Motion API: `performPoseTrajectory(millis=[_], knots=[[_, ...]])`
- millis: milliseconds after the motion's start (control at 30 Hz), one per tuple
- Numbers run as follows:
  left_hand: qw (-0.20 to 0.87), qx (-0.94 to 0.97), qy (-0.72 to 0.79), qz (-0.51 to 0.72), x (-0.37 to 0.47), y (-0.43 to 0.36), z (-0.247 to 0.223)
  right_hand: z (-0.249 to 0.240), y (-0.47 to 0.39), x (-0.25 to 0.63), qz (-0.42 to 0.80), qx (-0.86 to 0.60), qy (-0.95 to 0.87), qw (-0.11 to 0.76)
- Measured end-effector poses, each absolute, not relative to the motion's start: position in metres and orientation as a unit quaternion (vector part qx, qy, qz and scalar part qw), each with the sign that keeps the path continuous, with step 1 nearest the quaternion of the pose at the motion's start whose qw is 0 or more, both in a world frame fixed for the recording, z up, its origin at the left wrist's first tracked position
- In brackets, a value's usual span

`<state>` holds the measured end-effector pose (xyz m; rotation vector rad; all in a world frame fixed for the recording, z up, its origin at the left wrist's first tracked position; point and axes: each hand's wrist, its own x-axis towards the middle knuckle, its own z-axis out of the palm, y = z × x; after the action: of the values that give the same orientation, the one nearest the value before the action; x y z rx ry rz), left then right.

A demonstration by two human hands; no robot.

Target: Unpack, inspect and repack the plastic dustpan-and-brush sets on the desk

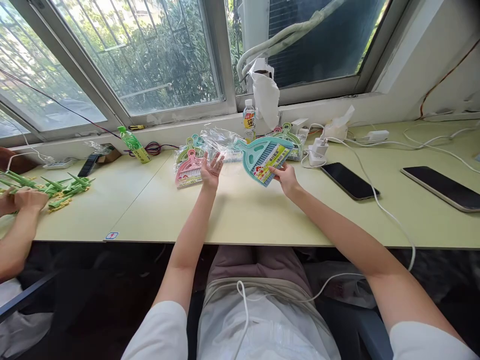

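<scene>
A teal dustpan and brush set (264, 159) with a yellow label is raised above the table, tilted, and my right hand (285, 177) grips its lower right edge. My left hand (212, 171) is palm up with fingers spread, holding nothing, beside a pink dustpan set (190, 167) in clear wrap. Crumpled clear plastic (221, 140) lies behind my left hand. Another green dustpan set (288, 134) rests behind the one I hold, partly hidden by it.
A honey drink bottle (249, 121) and a green bottle (134, 144) stand or lean by the window. Two phones (350, 181) and white cables lie at the right. A co-worker's hands (30, 199) are by green stems (62, 190) at the left.
</scene>
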<state>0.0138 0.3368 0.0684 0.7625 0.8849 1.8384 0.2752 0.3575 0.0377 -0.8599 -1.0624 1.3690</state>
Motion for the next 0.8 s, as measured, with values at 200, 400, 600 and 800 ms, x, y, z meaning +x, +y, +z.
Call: performPoseTrajectory(millis=[200, 400, 600, 800], knots=[[0.473, 0.296, 0.36, 0.748, 0.015, 0.339, 0.065, 0.038, 0.361, 0.278, 0.591, -0.375, -0.458, 0.547], [0.479, 0.325, 0.38, 0.722, 0.02, 0.339, 0.063, 0.039, 0.359, 0.276, 0.625, -0.349, -0.478, 0.509], [0.478, 0.328, 0.356, 0.733, 0.019, 0.341, 0.062, 0.039, 0.362, 0.279, 0.618, -0.345, -0.482, 0.516], [0.45, 0.327, 0.352, 0.753, 0.005, 0.342, 0.067, 0.04, 0.366, 0.284, 0.61, -0.352, -0.466, 0.536]])
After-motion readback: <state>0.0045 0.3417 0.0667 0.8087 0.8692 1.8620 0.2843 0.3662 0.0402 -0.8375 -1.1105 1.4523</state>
